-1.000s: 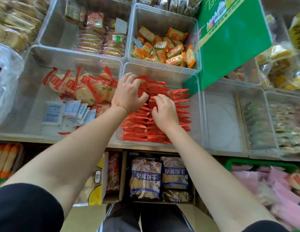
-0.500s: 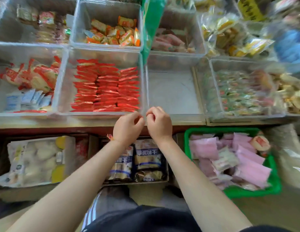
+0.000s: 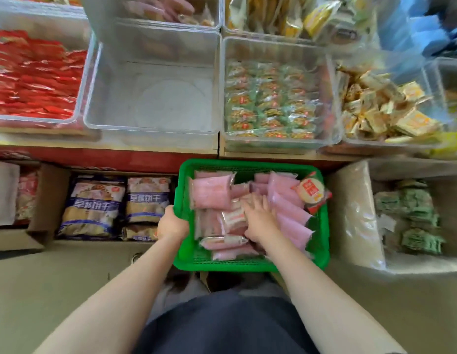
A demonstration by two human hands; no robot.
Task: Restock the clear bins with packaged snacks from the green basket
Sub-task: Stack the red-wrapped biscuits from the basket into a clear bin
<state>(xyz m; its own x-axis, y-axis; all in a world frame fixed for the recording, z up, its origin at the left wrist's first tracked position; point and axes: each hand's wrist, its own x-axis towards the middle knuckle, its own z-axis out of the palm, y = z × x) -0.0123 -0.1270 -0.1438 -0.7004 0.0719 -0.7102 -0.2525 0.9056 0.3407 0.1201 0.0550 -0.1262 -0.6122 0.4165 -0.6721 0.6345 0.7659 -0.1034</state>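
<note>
In green basket point(image 3: 250, 264) – right hand point(image 3: 258, 223) on pink packets point(image 3: 212, 195), left hand point(image 3: 171, 224) grips rim.

Shelf point(image 3: 156, 146): wooden, across the upper half.
On it, 10 to 2 o'clock: red-packet bin point(image 3: 76, 98), bare bin point(image 3: 150, 129), green-packet bin point(image 3: 278, 145), yellow-packet bin point(image 3: 355, 143).
Floor point(image 3: 43, 290): basket point(image 3: 247, 264), boxes point(image 3: 46, 200).

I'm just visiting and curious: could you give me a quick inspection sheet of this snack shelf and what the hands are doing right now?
Surface: shelf ledge carrying clear bins.
Job's things: green basket full of pink packets; empty bin directly above it.
Clutter: red packets, green-wrapped snacks, yellow snacks in neighbouring bins; biscuit bags in boxes below.
Hands: left hand grips the basket's rim; right hand rests on the packets, its fingers spread.
Cables: nothing seen.
Surroundings: floor; far right blurred.
</note>
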